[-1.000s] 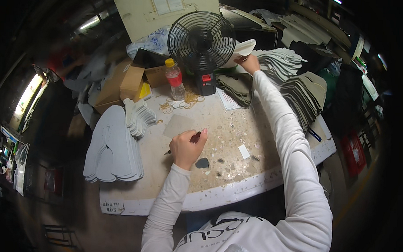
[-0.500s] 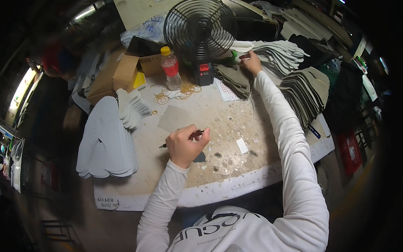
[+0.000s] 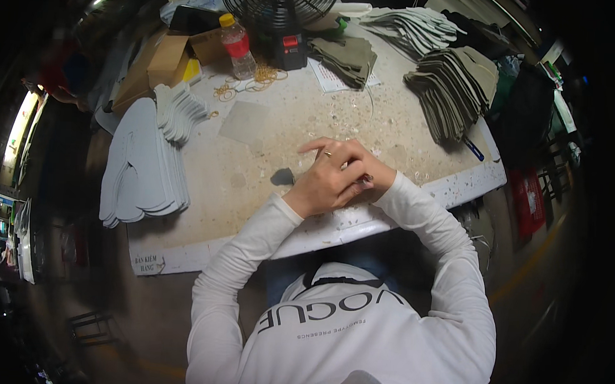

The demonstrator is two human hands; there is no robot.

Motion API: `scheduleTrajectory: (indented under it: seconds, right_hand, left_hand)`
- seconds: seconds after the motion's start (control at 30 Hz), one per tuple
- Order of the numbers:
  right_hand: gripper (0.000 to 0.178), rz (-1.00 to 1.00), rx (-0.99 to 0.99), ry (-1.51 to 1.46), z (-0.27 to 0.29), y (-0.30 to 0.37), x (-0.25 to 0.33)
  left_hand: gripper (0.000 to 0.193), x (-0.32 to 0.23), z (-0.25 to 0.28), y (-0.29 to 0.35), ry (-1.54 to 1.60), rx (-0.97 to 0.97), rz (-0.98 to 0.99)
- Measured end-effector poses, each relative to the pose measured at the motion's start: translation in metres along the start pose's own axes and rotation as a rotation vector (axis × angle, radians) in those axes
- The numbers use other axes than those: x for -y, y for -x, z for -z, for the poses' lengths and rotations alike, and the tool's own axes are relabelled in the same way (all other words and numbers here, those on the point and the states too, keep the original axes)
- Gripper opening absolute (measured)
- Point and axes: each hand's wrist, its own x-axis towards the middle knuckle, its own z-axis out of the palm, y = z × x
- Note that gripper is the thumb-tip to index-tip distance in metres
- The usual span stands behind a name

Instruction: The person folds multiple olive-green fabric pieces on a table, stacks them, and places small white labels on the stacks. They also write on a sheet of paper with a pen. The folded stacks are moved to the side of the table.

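Observation:
My left hand [image 3: 328, 186] and my right hand [image 3: 371, 159] are pressed together above the table's front part. The left lies over the right, its fingers curled. A small dark end of a pen-like stick [image 3: 368, 178] pokes out by the left fingers. One finger stretches out to the left from the clasp; most of the right hand's fingers are hidden, so whether it holds anything cannot be seen. Close by on the table [image 3: 253, 207] lie a dark grey scrap [image 3: 282, 177] and a translucent square sheet [image 3: 245, 121].
Stacks of pale grey cut pieces [image 3: 144, 169] stand at left. Dark olive pieces [image 3: 450, 92], white pieces [image 3: 415, 30] and a smaller olive bundle [image 3: 346, 58] lie at far right. A fan [image 3: 280, 5], bottle [image 3: 238, 47], rubber bands [image 3: 267, 74], carton [image 3: 168, 60] and blue cutter [image 3: 473, 150] surround them.
My right hand has come back from the far pieces to meet my left hand, which moved right and nearer. The view has shifted, so the table sits higher in the picture.

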Motion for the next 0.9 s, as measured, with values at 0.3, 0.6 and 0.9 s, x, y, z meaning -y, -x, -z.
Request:
scheduleTrajectory:
  seconds: [0.3, 0.6, 0.9]
  right_hand:
    - [0.015, -0.526, -0.646, -0.234, 0.055, 0.046, -0.006]
    - [0.021, -0.641, -0.496, -0.287, 0.050, 0.001, -0.033]
    - [0.031, -0.605, -0.452, -0.011, 0.013, -0.034, -0.109]
  left_hand:
    - [0.058, -0.008, -0.010, 0.024, -0.252, 0.294, 0.225]
    - [0.070, 0.047, -0.017, 0.031, -0.470, 0.467, 0.521]
    - [0.059, 0.053, -0.014, 0.034, -0.499, 0.277, 0.493]
